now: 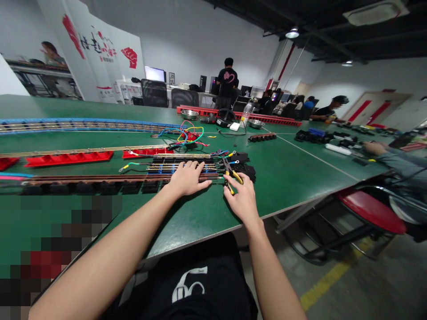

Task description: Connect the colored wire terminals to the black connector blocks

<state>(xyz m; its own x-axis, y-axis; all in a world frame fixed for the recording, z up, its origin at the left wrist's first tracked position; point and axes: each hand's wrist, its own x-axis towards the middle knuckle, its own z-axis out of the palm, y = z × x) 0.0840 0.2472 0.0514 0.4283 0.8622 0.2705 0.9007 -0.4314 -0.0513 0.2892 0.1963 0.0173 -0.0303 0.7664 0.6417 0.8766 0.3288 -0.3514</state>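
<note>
My left hand (187, 178) lies over a rail assembly with black and blue supports (159, 168), its fingers stretched out and the thumb apart. My right hand (243, 199) is closed around the yellow-handled pliers (238, 178), whose dark jaws point away from me at the rails' right end. Beside them are black end blocks (246, 170) and short coloured wires with ring terminals (233, 154). A long brown rail strip (100, 179) on black supports runs left from under my left hand. Whether the jaws grip a wire is too small to tell.
Behind lie red rail supports (70, 158), a curved blue track (83, 123) and a tangle of coloured wires (191, 135). Metal bowls (189, 114) and a bottle (247, 113) stand farther back. A red stool (372, 211) and a co-worker's sleeve (400, 155) are at right.
</note>
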